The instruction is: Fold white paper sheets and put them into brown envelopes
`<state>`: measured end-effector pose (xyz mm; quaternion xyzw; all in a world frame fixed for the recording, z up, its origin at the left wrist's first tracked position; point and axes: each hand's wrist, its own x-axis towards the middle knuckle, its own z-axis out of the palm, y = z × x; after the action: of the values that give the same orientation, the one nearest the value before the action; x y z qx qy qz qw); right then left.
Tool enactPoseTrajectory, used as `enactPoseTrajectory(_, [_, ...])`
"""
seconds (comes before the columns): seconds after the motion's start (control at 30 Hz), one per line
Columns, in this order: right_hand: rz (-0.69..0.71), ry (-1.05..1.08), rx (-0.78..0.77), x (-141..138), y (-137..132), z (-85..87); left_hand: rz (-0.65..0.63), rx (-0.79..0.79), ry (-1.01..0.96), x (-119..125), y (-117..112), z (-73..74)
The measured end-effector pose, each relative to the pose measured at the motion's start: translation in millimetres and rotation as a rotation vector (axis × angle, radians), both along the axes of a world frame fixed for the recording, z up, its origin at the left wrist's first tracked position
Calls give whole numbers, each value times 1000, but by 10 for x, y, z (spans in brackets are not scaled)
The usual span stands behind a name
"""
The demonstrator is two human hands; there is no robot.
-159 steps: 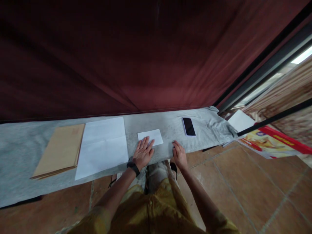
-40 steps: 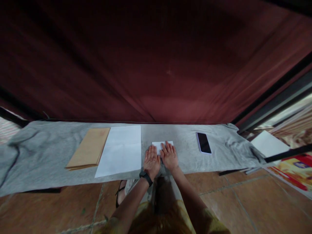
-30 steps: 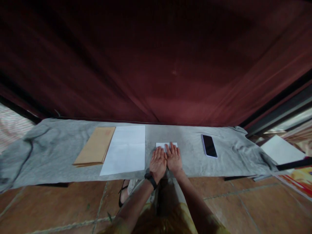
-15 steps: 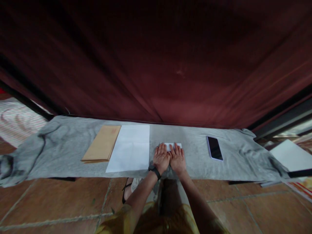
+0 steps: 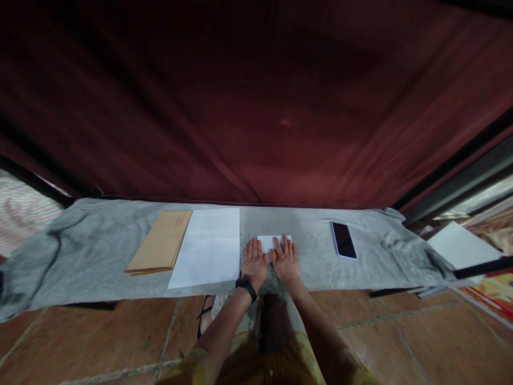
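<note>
A small piece of white paper (image 5: 266,243), perhaps folded, lies on the grey cloth in front of me, partly covered by my hands. My left hand (image 5: 254,264), with a black band on its wrist, lies flat at the paper's left edge with its fingers stretched out. Across the paper's right part rests my right hand (image 5: 285,262), palm down, fingers a little spread. To the left of my hands is a large white sheet (image 5: 208,248) with a faint crease across it.
Brown envelopes (image 5: 162,240) lie stacked left of the sheet. A phone (image 5: 343,240) with a pale purple case is on the right. Grey cloth (image 5: 96,251) covers the narrow table, a dark red curtain (image 5: 256,133) hangs behind it, and a white board (image 5: 463,246) sits far right.
My hands have moved apart, the left one sliding leftward, so more of the small paper shows between them. The whole view has shifted slightly.
</note>
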<state>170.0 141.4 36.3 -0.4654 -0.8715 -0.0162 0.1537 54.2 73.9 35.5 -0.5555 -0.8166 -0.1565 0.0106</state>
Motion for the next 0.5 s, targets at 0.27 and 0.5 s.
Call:
enactPoseTrajectory(0.27, [-9,-6,32,13,8,-72,-100,115,60,-446,-475,498])
enactPoseTrajectory(0.5, [-21,-25,17,6,9,-84,604,175,69,-2207,-1040,652])
